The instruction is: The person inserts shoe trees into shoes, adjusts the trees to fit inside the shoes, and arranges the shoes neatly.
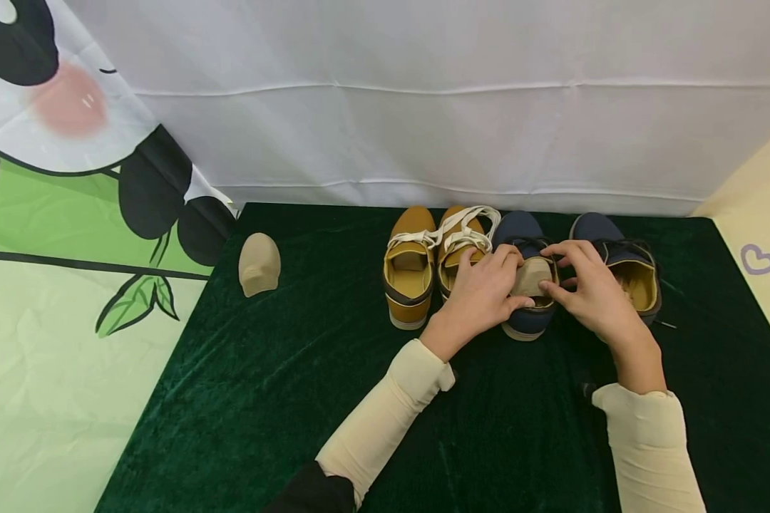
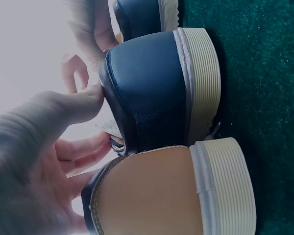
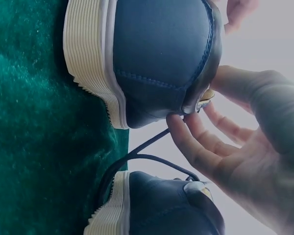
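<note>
A navy shoe (image 1: 529,324) stands between my two hands, with a beige toe-shaped shoe insert (image 1: 534,274) in its opening. My left hand (image 1: 484,285) reaches from the left. Its thumb lies by the heel collar, its fingers at the tongue end, and the insert shows between them. From the other side my right hand (image 1: 593,288) holds the insert at the shoe's edge, thumb over the collar. Its index finger touches the shoe's side in the right wrist view. Where some fingertips press is hidden. A second beige shoe insert (image 1: 259,265) lies apart at the left.
Two mustard shoes with white laces, one left (image 1: 407,313) and one partly behind my left hand (image 1: 452,267), stand close by. Another navy shoe (image 1: 599,228) is on the right. Dark green cloth (image 1: 334,370) covers the table, and a white curtain (image 1: 391,142) hangs behind.
</note>
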A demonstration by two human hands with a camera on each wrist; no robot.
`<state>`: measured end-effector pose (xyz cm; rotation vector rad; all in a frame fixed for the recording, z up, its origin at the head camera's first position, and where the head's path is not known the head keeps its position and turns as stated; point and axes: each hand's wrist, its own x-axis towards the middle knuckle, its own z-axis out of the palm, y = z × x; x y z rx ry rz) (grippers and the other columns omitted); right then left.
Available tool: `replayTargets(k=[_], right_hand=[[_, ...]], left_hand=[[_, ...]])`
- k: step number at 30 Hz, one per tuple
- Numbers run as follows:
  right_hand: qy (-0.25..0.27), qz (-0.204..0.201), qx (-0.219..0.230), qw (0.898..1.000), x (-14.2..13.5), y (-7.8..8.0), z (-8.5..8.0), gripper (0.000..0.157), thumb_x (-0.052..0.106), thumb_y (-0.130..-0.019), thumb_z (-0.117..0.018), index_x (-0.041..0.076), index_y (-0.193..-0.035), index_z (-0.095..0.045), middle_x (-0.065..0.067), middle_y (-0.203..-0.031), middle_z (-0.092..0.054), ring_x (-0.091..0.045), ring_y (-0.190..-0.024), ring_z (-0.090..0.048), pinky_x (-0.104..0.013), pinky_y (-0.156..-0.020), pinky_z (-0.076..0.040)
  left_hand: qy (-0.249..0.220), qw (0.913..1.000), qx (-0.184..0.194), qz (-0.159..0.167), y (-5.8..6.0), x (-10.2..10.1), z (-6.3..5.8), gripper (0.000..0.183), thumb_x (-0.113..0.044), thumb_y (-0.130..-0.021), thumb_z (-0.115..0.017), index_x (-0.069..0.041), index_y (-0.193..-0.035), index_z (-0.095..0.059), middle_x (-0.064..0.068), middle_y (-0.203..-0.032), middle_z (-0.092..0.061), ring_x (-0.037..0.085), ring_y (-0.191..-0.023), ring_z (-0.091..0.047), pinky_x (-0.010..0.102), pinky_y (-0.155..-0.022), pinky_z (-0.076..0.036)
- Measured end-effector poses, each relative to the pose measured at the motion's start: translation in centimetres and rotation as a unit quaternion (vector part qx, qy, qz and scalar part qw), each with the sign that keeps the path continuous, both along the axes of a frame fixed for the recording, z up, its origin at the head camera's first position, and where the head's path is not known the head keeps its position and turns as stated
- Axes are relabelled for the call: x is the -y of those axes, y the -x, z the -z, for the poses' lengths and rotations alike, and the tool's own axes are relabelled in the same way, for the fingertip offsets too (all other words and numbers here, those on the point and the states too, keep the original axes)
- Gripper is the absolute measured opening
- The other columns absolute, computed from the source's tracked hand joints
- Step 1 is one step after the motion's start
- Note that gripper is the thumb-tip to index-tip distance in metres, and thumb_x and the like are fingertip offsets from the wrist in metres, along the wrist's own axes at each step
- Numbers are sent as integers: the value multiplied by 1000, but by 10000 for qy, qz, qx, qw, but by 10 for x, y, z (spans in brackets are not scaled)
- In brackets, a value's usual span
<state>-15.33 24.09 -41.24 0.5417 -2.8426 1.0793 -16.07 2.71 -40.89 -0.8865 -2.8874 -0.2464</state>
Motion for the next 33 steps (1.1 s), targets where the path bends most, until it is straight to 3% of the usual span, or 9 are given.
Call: replayTargets(k=[2, 5, 16, 33], right_hand=[[29, 5, -48, 10000, 1, 0, 1, 49, 5, -93, -77, 4, -137, -55, -25, -140, -45, -42, -116, -53, -59, -86, -57], [51, 32, -147, 9999, 3, 1, 3, 49, 3, -92, -77, 2, -136, -55, -28, -138, -44, -44, -115, -53, -63, -85, -56], [14, 240, -224, 9995, 12, 6, 12, 47, 2, -90, -78, 0, -130, -53, -30, -134, -43, -49, -113, -54, -55, -82, -50], [-46, 726, -497, 9961, 26, 8, 19, 44, -4, -85, -77, -4, -121, -52, -32, -131, -45, -49, -118, -45, -67, -99, -39]], left_hand=[[-33, 10000, -15, 5, 0, 0, 0, 66, -64, -93, -68, -19, -140, -58, -2, -146, -54, 9, -120, -63, 53, -119, -36], [-36, 10000, -29, 6, 0, 0, 2, 66, -64, -92, -68, -19, -140, -58, -2, -145, -54, 9, -120, -63, 53, -119, -36], [6, 10000, -34, -4, 3, 0, 7, 67, -65, -93, -66, -19, -140, -57, -2, -145, -53, 9, -123, -62, 52, -119, -36], [67, 10000, -14, -73, 4, 0, 6, 68, -66, -91, -67, -22, -141, -56, -3, -143, -53, 11, -122, -61, 50, -116, -38]])
